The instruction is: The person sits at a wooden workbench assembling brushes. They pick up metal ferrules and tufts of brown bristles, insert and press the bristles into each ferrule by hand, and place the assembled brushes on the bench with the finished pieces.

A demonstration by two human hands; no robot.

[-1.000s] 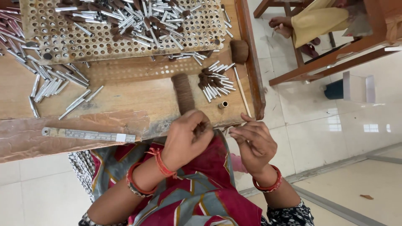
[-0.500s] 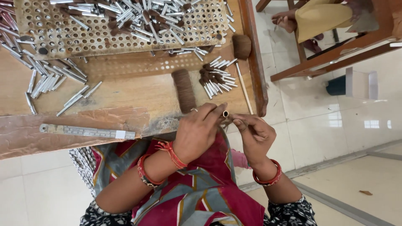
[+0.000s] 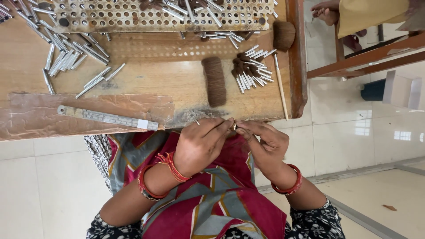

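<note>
We see both hands meeting just off the tabletop's (image 3: 146, 84) near edge, over the lap. The left hand (image 3: 201, 146) comes in from the left with its fingers curled and the fingertips pinched together at the right; the right hand (image 3: 265, 141) comes in from the right, its fingers folded toward the same spot. Between the two sets of fingertips sits a small ferrule (image 3: 233, 126), a short metal piece with a dark end, and both hands close on it. It is mostly hidden by the fingers, so we cannot tell its long axis for sure; it seems to run roughly left to right, from one hand toward the other. Neither hand is clearly nearer: they share the grip, touching at the tips.

Both wrists are bent inward, forearms angled up from the body, bangles at each wrist.

On the tabletop, just beyond the hands, a brown hair bundle (image 3: 214, 80) lies with its length running away from the near edge. To its right a cluster of filled ferrules (image 3: 250, 71) lies fanned out, and a thin stick (image 3: 280, 86) runs along near the right edge. A steel ruler (image 3: 106, 117) lies by the near edge at the left. Loose metal tubes (image 3: 66, 57) are scattered toward the far left, and a perforated tray (image 3: 110, 17) sits along the far edge.
</note>
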